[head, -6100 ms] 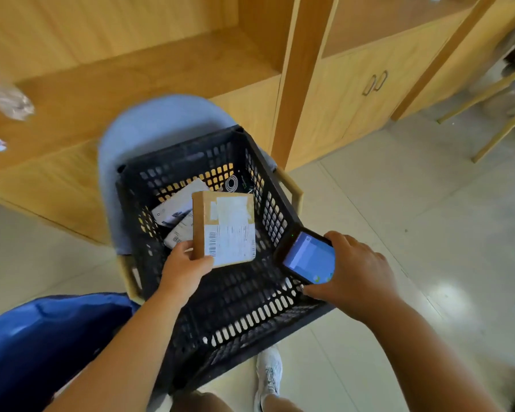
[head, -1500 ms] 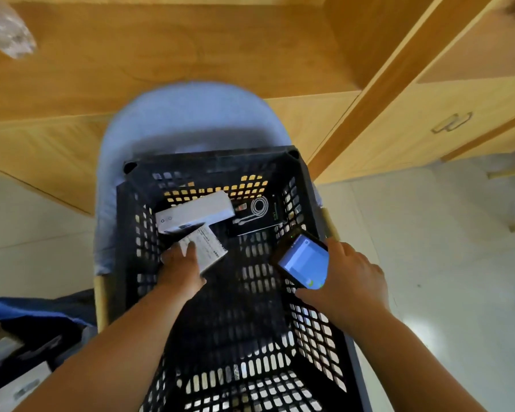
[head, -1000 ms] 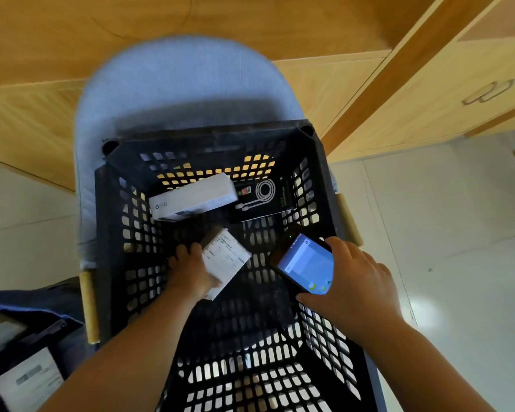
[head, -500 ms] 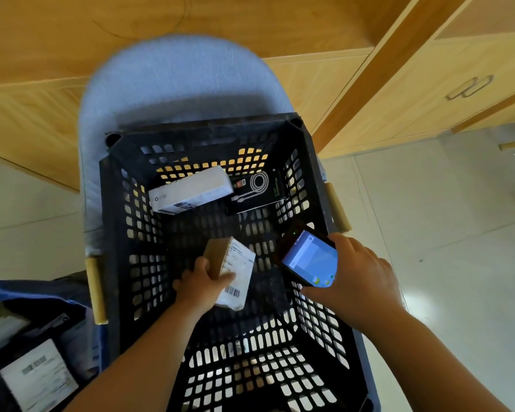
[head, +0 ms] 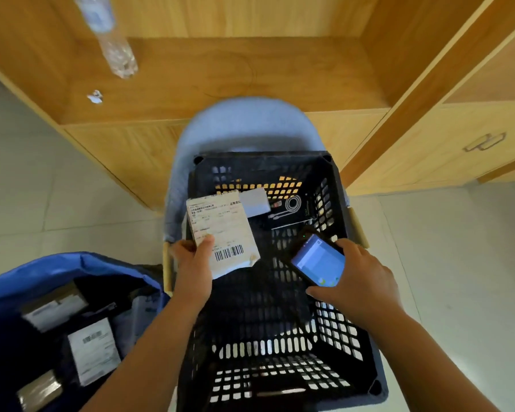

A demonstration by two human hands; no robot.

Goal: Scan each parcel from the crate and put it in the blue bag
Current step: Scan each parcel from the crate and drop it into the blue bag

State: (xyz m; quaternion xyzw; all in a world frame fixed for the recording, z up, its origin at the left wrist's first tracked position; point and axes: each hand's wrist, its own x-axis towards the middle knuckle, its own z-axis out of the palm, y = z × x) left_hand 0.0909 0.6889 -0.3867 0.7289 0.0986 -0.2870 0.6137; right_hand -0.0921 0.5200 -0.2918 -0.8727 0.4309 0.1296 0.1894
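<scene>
A person's left hand (head: 191,264) holds a labelled parcel (head: 223,230), barcode facing up, over the far left side of a black crate (head: 262,156) that sits on a blue chair (head: 250,123). The right hand (head: 361,282) grips a handheld scanner (head: 317,260), its screen lit, just right of the parcel. A white box (head: 254,201) and a black cable box (head: 293,211) lie in the crate. Labelled packages (head: 92,349) lie in the open blue bag (head: 72,261) at left.
</scene>
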